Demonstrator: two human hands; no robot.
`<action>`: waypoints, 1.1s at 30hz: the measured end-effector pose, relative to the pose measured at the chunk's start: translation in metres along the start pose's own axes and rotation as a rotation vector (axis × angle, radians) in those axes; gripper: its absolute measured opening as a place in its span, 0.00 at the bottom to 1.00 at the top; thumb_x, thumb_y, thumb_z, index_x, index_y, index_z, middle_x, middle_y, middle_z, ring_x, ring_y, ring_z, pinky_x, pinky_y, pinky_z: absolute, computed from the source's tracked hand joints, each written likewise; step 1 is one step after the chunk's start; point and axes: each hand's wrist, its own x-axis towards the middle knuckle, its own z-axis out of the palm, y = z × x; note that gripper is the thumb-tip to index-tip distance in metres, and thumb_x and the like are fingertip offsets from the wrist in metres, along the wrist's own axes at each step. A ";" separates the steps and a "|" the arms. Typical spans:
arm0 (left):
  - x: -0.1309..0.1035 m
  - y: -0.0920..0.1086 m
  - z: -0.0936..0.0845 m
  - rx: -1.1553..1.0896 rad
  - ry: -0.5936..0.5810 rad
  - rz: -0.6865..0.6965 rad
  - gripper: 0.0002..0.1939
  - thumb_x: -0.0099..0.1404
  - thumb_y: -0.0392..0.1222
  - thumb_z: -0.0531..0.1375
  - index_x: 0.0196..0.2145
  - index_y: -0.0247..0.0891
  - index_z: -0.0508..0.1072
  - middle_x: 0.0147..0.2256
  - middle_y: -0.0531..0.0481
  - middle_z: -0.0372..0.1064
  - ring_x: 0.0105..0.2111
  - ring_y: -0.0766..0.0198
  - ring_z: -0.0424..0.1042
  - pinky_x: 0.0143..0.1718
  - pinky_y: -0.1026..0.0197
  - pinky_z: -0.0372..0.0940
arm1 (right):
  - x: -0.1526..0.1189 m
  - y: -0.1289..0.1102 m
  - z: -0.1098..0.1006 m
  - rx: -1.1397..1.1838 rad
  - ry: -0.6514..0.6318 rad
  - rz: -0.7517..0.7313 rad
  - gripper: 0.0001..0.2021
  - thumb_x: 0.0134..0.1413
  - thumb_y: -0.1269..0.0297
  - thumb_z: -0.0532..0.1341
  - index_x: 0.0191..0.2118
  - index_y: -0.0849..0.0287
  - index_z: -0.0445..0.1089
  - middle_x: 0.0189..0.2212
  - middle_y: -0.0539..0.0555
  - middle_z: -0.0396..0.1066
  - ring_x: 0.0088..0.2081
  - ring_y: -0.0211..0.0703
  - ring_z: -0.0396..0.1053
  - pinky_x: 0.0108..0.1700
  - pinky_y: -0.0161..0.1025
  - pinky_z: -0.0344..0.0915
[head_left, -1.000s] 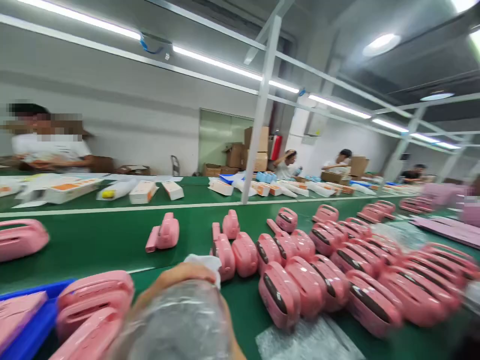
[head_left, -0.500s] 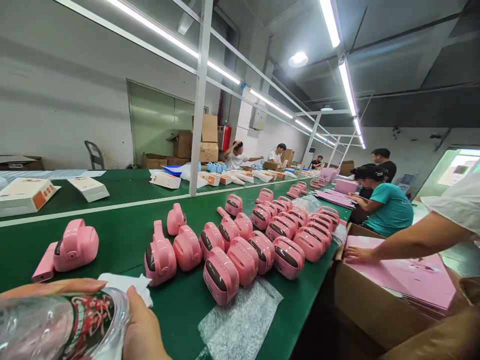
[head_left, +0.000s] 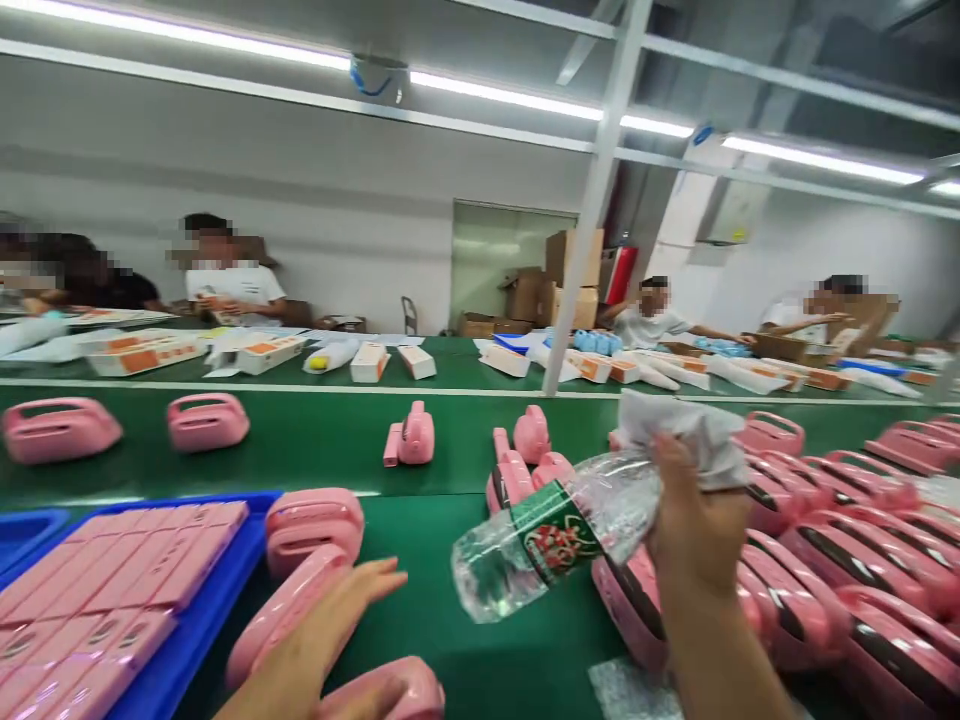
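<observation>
My right hand (head_left: pixel 694 525) grips a clear plastic water bottle (head_left: pixel 555 535) with a green and red label, tilted with its base down to the left, above the green belt. A crumpled white cloth (head_left: pixel 682 432) is bunched in the same hand at the bottle's neck. My left hand (head_left: pixel 322 635) reaches forward low at the front with its fingers spread, resting on a pink device (head_left: pixel 289 610). Another pink device (head_left: pixel 382 695) lies just right of that hand.
A blue tray (head_left: pixel 187 650) of flat pink parts sits at the front left. Many pink devices (head_left: pixel 840 560) crowd the green conveyor belt (head_left: pixel 315 445) on the right. White and orange boxes (head_left: pixel 262 352) line the far side, where several people work. A white post (head_left: pixel 581 240) rises mid-belt.
The view swung back left. My right hand lifted the bottle and cloth up to the right. My left hand came off the bottle and reached to the pink devices by the blue tray.
</observation>
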 end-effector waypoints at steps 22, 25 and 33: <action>-0.023 0.031 0.025 -0.548 0.102 -0.556 0.30 0.50 0.66 0.61 0.37 0.35 0.77 0.32 0.45 0.73 0.40 0.50 0.69 0.40 0.57 0.64 | -0.028 -0.014 -0.007 -0.792 -0.230 -0.637 0.21 0.58 0.50 0.53 0.18 0.53 0.59 0.09 0.50 0.56 0.12 0.42 0.60 0.15 0.37 0.52; -0.022 0.053 0.025 -0.778 0.220 -0.556 0.29 0.49 0.62 0.63 0.39 0.36 0.76 0.33 0.45 0.73 0.38 0.51 0.70 0.41 0.55 0.64 | -0.072 -0.023 -0.001 -0.625 -0.385 -0.736 0.16 0.57 0.55 0.57 0.22 0.56 0.65 0.13 0.52 0.67 0.15 0.44 0.67 0.17 0.36 0.64; -0.008 0.072 0.019 -1.094 0.222 -0.353 0.23 0.58 0.53 0.62 0.48 0.37 0.72 0.35 0.45 0.75 0.39 0.54 0.73 0.47 0.54 0.63 | -0.160 0.052 0.013 -0.253 -1.095 -0.614 0.27 0.56 0.58 0.57 0.61 0.51 0.56 0.53 0.52 0.66 0.50 0.47 0.69 0.50 0.37 0.68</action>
